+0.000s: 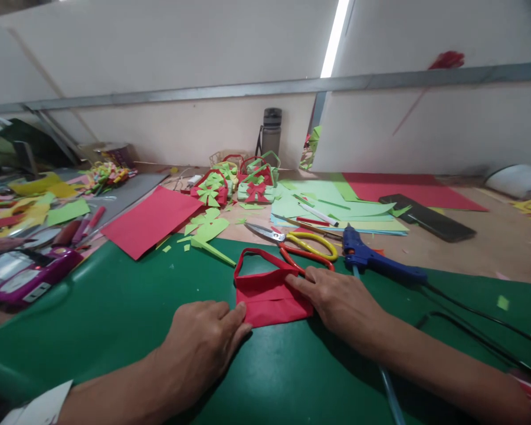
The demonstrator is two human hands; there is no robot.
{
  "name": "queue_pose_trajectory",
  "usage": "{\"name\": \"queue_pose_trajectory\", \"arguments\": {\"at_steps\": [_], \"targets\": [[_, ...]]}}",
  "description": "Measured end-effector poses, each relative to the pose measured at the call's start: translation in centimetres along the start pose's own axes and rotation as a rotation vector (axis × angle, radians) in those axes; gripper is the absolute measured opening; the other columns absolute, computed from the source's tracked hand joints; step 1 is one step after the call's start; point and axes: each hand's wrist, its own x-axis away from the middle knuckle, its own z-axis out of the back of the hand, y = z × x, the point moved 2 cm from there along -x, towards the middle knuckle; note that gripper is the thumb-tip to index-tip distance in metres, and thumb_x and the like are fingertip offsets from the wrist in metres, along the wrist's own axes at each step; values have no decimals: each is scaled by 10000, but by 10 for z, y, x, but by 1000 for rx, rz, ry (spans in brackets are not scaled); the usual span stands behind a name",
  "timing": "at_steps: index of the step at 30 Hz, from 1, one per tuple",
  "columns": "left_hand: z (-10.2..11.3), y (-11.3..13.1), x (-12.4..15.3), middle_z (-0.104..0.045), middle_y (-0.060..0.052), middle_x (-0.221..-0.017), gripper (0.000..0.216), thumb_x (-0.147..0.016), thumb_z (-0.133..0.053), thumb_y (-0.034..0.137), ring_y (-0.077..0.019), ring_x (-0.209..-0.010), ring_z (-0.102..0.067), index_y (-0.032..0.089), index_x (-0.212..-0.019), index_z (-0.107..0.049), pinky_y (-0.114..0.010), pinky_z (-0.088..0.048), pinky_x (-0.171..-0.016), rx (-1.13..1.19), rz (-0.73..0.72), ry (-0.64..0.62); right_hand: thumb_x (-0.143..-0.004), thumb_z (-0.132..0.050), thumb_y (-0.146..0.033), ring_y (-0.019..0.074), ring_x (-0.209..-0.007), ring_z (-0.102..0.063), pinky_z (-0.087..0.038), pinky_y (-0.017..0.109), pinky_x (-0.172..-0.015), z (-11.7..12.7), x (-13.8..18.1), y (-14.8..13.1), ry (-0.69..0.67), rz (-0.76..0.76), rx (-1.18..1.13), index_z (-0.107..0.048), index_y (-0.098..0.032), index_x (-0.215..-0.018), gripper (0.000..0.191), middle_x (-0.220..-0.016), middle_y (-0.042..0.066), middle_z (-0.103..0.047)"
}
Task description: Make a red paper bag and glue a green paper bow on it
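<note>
A small red paper bag [272, 298] with a strip handle at its top stands tilted back or lies on the green mat; I cannot tell which. My left hand [210, 330] pinches its lower left corner between thumb and curled fingers. At the upper right edge, my right hand [340, 298] grips the bag, index finger along the front and the other fingers partly hidden. Just behind the bag lie scissors [312, 245] with one yellow and one red-orange handle loop. A blue glue gun [380, 260] rests beyond my right hand, its cord trailing right.
Finished-looking little paper baskets with bows [234, 186] sit at the back, before a dark bottle [272, 133]. Red paper [154, 218], green sheets [323, 198], a phone [429, 218] and green scraps [207, 227] surround the green mat [128, 313]. A purple device [38, 280] lies left.
</note>
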Motion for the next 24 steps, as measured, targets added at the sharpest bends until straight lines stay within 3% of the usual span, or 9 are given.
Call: {"name": "queue_pose_trajectory", "arguments": {"at_steps": [4, 6, 11, 15, 19, 24], "targets": [[2, -6, -3, -611, -58, -717, 325, -913, -407, 338, -169, -616, -553, 196, -782, -668, -260, -360, -539, 132, 103, -53, -879, -443, -111, 231, -742, -619, -289, 279, -518, 2, -1, 1, -65, -53, -30, -540, -283, -1240, 412, -902, 75, -635], [1, -12, -8, -623, -58, -794, 242, -883, -463, 324, -181, -715, -573, 194, -821, -658, -266, -400, -605, 283, 223, -69, -880, -440, -119, 228, -728, -619, -283, 277, -513, 3, -1, 2, -69, -64, -44, -545, -282, -1229, 399, -889, 68, -635], [-5, -23, -20, -598, 12, -690, 154, -800, -556, 277, -135, -609, -537, 184, -918, -593, -232, -401, -561, 639, 547, -92, -880, -439, -134, 214, -713, -613, -294, 269, -518, 5, 0, 2, -19, -45, -96, -549, -257, -1204, 364, -872, 58, -638], [-10, -22, -25, -606, 20, -679, 168, -798, -542, 283, -134, -604, -550, 183, -928, -577, -229, -418, -564, 758, 585, -41, -883, -423, -142, 213, -722, -615, -317, 270, -533, 3, 0, 2, 11, -42, -120, -569, -234, -1163, 329, -866, 58, -644], [-12, -22, -27, -680, -17, -776, 151, -802, -510, 263, -166, -705, -613, 178, -870, -615, -257, -451, -637, 701, 596, -54, -862, -419, -135, 211, -735, -620, -359, 276, -572, 3, 1, 3, 42, -51, -172, -581, -226, -1131, 327, -866, 54, -656], [-13, -23, -28, -716, -46, -939, 238, -799, -487, 245, -212, -860, -642, 188, -940, -669, -312, -466, -761, 603, 553, -106, -753, -460, -73, 235, -805, -632, -409, 294, -637, 4, 0, 2, 17, -45, -225, -576, -203, -1141, 426, -934, 79, -677]]}}
